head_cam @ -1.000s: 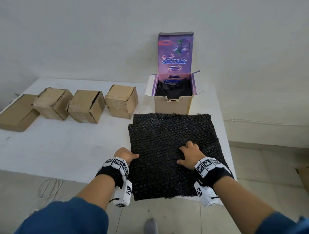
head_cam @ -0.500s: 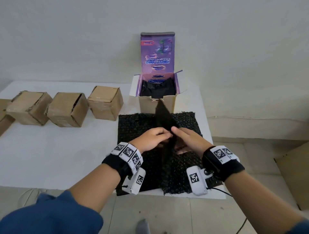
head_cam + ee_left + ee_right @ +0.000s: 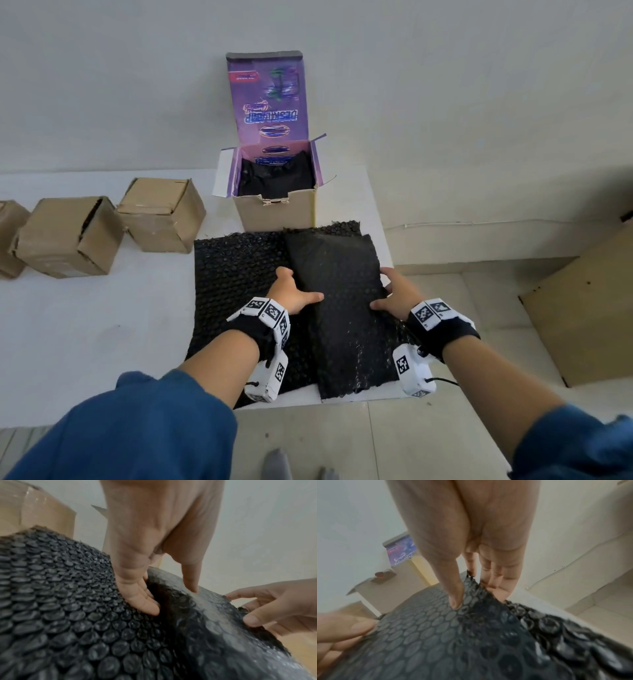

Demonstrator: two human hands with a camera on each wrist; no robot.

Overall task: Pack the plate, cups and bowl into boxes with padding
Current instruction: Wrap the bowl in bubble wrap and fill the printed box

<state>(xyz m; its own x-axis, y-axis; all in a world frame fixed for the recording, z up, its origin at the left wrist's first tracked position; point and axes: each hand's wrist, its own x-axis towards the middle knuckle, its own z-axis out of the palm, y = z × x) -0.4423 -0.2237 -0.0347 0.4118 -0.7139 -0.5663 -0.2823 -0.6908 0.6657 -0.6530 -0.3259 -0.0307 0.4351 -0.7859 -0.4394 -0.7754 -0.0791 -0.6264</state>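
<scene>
Black bubble wrap [image 3: 236,274] lies flat on the white table [image 3: 102,325]. A folded layer of it [image 3: 342,308], smooth side up, covers the right half. My left hand [image 3: 301,284] pinches the fold's left crease: the thumb is on top and the fingers [image 3: 145,605] are tucked into the crease. My right hand [image 3: 383,291] pinches the ragged right edge, thumb [image 3: 456,601] above and fingers below. Behind the wrap stands an open box [image 3: 274,212] with a purple lid and black wrap inside [image 3: 275,178]. No plate, cup or bowl shows.
Closed brown cardboard boxes [image 3: 161,216] [image 3: 68,236] stand in a row at the left. The table's right edge runs just past my right hand, with tiled floor beyond. A flat cardboard sheet [image 3: 582,308] lies on that floor.
A second ago both hands lay on the flat sheet. They then lifted a layer at the middle, and it now lies folded over to the right, held at both sides.
</scene>
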